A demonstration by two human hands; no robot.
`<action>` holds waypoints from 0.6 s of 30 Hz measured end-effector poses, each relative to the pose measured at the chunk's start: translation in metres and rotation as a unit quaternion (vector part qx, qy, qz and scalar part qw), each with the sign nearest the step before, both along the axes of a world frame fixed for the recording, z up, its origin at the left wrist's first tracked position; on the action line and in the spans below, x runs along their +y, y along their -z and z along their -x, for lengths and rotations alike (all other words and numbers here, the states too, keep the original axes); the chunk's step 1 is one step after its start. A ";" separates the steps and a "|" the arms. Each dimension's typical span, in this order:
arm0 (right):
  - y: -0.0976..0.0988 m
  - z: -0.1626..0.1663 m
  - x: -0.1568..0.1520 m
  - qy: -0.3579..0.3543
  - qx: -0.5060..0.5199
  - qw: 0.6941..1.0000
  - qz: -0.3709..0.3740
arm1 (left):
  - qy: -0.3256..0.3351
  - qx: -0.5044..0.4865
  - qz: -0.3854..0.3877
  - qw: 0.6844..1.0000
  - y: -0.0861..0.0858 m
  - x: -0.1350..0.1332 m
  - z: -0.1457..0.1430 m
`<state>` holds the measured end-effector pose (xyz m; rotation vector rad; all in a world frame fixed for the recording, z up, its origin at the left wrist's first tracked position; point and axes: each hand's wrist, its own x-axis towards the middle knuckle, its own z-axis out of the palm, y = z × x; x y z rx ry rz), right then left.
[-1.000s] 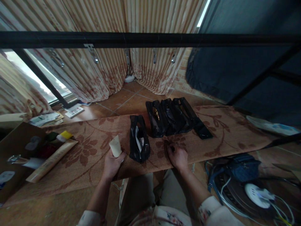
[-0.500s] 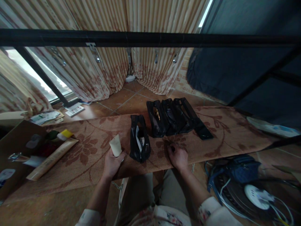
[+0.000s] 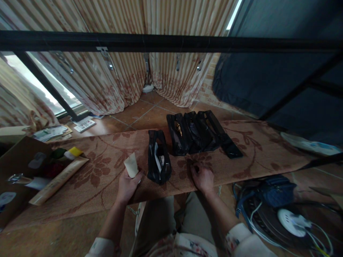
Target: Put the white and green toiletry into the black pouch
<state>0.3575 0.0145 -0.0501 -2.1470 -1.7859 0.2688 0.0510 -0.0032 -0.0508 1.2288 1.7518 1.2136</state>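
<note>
My left hand [image 3: 128, 184] is wrapped round a cream-coloured squeeze tube [image 3: 131, 165], its wide flat end pointing up. Just to the right of it stands an unzipped black mesh pouch [image 3: 152, 157] with white and dark items inside. My right hand [image 3: 203, 175] rests on the cloth near the table's front edge, fingers curled in; whatever they hold, if anything, is hidden. Beyond that hand, several more black pouches [image 3: 184, 148] stand side by side, one with a gold-coloured item [image 3: 178, 129] in it. A dark phone [image 3: 232, 149] lies against the rightmost pouch.
A cardboard box [image 3: 20, 157] at the left holds assorted items, with a long tan carton [image 3: 60, 180] across its edge. The patterned cloth [image 3: 102, 189] covers the table. A dark metal bar [image 3: 166, 43] crosses above. A blue bag [image 3: 277, 191] and power strip [image 3: 291, 222] sit lower right.
The view has shifted very slightly. Both hands and the tube stay in nearly the same place; the fingers of my right hand have moved slightly.
</note>
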 end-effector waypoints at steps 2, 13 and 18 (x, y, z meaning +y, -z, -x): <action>-0.001 0.000 0.000 -0.002 0.002 1.000 -0.005 | 0.005 0.005 0.002 1.000 0.000 0.000 0.001; 0.000 0.000 0.000 0.001 -0.001 1.000 0.009 | 0.004 -0.007 -0.023 1.000 -0.007 -0.001 -0.003; 0.002 -0.001 0.000 -0.007 -0.006 1.000 -0.007 | 0.010 0.043 -0.020 0.999 -0.009 -0.003 0.000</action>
